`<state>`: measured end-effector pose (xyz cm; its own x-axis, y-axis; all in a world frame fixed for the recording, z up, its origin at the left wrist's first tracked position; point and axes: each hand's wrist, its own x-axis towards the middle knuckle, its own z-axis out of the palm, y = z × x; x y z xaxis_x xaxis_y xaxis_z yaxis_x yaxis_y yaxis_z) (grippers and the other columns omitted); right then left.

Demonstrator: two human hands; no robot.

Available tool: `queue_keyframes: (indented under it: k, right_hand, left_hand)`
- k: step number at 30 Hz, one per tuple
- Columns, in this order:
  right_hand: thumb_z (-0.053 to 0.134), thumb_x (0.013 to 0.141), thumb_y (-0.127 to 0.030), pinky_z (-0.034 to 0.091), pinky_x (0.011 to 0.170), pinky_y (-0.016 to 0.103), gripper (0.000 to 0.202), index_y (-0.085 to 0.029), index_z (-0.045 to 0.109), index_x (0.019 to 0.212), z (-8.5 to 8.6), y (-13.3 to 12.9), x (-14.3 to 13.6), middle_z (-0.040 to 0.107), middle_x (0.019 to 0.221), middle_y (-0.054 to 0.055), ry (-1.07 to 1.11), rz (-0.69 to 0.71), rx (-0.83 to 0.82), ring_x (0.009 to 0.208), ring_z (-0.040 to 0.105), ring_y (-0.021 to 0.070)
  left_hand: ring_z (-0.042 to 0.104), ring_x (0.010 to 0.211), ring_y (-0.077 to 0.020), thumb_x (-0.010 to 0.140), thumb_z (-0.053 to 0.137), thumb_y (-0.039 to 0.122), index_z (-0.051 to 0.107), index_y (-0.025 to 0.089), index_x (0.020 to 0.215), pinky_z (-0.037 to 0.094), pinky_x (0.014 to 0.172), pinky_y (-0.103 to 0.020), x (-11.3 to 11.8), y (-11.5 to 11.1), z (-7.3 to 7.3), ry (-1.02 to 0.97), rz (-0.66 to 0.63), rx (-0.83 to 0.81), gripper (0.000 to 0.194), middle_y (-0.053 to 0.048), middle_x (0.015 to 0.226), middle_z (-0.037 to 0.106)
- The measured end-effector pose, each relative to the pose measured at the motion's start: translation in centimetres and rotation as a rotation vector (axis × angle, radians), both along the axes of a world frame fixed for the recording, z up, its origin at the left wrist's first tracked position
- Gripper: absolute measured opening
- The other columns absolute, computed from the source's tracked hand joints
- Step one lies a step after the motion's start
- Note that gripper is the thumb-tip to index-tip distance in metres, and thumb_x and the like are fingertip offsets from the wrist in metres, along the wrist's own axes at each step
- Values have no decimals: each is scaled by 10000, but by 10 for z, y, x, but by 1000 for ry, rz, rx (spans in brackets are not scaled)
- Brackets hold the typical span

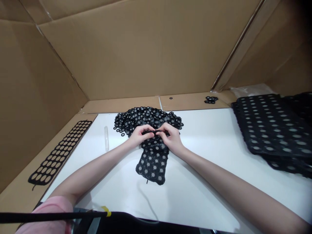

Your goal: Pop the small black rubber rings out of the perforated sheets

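A black rubbery sheet with rows of pale round discs (152, 164) hangs down toward me from between both hands, its lower part lying on the white table. My left hand (142, 135) pinches its upper edge between thumb and fingers. Close beside it, my right hand (169, 136) pinches the same edge, the fingertips of both hands nearly touching. Just behind the hands lies a heap of small black rings with pale centres (146, 115). The fingers partly cover the sheet's top edge.
An emptied black sheet with round holes (59, 152) lies on cardboard at the left. A clear tube (106, 138) rests left of the heap. Stacked disc sheets (270, 123) fill the right side. Several loose rings (211, 99) lie at the back. Cardboard walls (146, 48) surround the table.
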<state>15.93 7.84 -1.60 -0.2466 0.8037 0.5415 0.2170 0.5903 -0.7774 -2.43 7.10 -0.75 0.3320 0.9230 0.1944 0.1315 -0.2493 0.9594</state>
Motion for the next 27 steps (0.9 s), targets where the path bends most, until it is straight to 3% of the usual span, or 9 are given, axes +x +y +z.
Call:
queue_keyframes:
  k: [13, 20, 24, 27]
  right_hand:
    - [575, 858, -213, 380, 546, 268, 163, -199, 540, 699, -3, 2, 0, 513, 646, -5, -24, -10, 169, 596, 480, 134]
    - [574, 859, -225, 424, 548, 268, 151, -202, 574, 709, -2, 1, -1, 563, 669, 12, -33, -16, 123, 605, 520, 139]
    - [587, 848, -238, 469, 592, 277, 72, -201, 647, 833, -3, 3, 0, 646, 766, 28, 5, -20, 5, 651, 573, 147]
    - [586, 850, -248, 497, 644, 295, 141, -210, 664, 962, -3, 3, 1, 691, 906, 45, 23, -11, -44, 725, 608, 160]
  left_hand:
    - [585, 697, -111, 660, 792, 332, 641, 118, 782, 444, 712, -236, 2, 8, 2, -131, -21, -135, 290, -11, 751, 658]
    - [578, 693, -113, 704, 732, 268, 618, 131, 729, 442, 709, -230, 8, 4, 0, 16, 99, 11, 180, 12, 704, 629]
    - [647, 814, -162, 701, 759, 300, 665, 150, 887, 495, 789, -269, 8, -2, 4, 117, 190, 125, 257, -27, 868, 703]
    - [674, 907, -189, 716, 760, 309, 675, 164, 988, 514, 872, -301, 5, -4, 8, 170, 205, 219, 319, -51, 979, 721]
